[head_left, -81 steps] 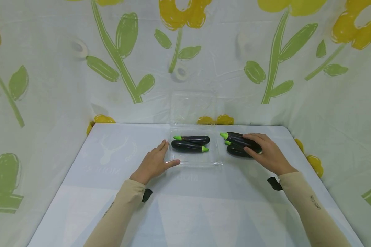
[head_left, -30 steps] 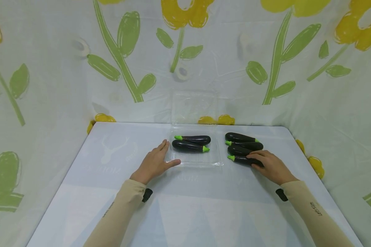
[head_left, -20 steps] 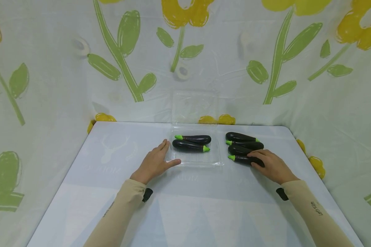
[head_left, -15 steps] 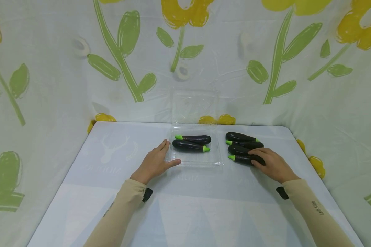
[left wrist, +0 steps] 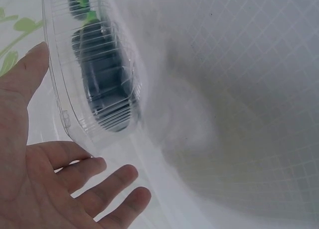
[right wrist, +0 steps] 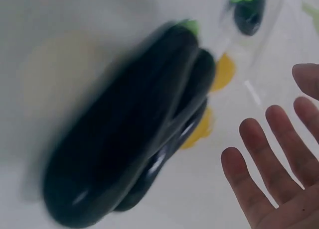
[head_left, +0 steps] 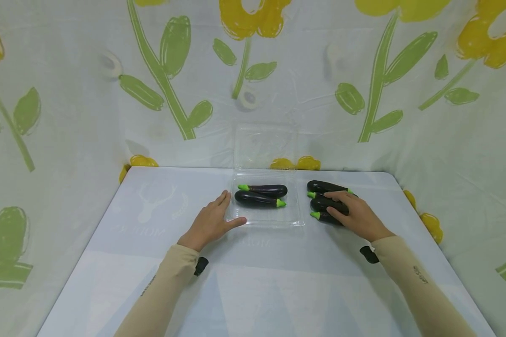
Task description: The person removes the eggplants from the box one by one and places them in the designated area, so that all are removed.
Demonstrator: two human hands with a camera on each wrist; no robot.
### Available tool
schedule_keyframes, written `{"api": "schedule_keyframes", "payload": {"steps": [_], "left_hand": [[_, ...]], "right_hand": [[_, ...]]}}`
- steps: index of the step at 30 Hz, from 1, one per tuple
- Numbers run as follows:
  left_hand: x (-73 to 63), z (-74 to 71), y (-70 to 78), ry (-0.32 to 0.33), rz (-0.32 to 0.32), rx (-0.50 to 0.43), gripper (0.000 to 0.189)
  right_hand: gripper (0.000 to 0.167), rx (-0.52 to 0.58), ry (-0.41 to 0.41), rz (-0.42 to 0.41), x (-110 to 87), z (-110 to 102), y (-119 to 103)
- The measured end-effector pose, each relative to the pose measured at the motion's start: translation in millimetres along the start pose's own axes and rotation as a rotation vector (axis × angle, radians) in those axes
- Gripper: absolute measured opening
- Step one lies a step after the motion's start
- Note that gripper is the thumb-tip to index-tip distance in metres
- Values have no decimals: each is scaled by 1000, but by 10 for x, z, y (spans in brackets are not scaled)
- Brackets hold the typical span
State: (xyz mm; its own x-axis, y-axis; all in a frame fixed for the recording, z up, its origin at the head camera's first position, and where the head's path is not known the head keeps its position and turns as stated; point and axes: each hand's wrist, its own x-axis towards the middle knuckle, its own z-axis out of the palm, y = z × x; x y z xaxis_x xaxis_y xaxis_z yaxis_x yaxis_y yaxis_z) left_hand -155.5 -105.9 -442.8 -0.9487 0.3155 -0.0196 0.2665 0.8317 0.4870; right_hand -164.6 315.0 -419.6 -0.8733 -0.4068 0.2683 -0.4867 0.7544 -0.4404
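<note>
In the head view, two dark eggplants (head_left: 256, 199) with bright green stems lie in a clear plastic box (head_left: 266, 217) whose lid stands up behind it. My left hand (head_left: 211, 222) rests at the box's front left corner, thumb and fingers spread. In the left wrist view, the thumb and index finger touch the rim of the box (left wrist: 62, 104). To the right of the box, several eggplants lie in a row. My right hand (head_left: 360, 217) is over the third eggplant (head_left: 329, 204) from the back, partly covering the row. The right wrist view shows its fingers (right wrist: 271, 164) relaxed, apart from the eggplants (right wrist: 124, 119).
The clear lid (head_left: 264, 145) rises at the table's back edge. A white table (head_left: 253, 290) carries everything. A flower-printed cloth (head_left: 286, 84) hangs behind and at both sides.
My right hand has released the nearest eggplant and shifted back and left over the third one. Earlier it held an eggplant over the row. My left hand and the box stay put.
</note>
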Motion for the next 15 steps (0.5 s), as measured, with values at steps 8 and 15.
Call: {"api": "schedule_keyframes", "payload": {"steps": [8, 15], "left_hand": [[-3, -1, -1, 0, -7, 9, 102], [12, 9, -3, 7, 1, 23, 103]], "right_hand": [[52, 62, -10, -33, 340, 83, -322], [54, 96, -4, -95, 628, 136, -514]]}}
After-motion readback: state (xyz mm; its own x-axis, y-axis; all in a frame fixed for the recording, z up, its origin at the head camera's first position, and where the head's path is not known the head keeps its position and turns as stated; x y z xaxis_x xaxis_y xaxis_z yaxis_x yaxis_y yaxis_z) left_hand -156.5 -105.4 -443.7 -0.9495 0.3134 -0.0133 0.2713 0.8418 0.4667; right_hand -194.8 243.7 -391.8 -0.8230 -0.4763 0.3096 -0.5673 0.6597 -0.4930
